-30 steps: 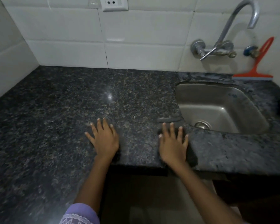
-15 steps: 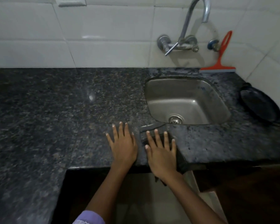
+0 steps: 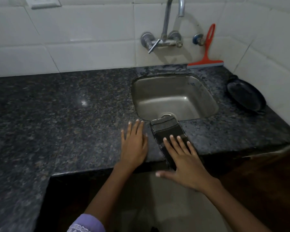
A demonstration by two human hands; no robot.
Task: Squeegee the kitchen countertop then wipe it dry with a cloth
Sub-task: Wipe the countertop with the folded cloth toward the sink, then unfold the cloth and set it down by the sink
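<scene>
A dark speckled granite countertop fills the view. My left hand lies flat on it, fingers apart, holding nothing. Just to its right a folded dark striped cloth runs from the sink's front rim to the counter's front edge. My right hand rests flat on the near end of the cloth, fingers spread, thumb out past the counter edge. An orange squeegee stands against the wall tiles behind the sink, out of reach of both hands.
A steel sink is set in the counter, with a wall tap above it. A black pan lies at the far right by the wall. The counter has a cut-out at the front where I stand.
My right hand has slid back toward the counter edge, uncovering more of the cloth. The left hand stays flat beside it. The view has moved closer.
</scene>
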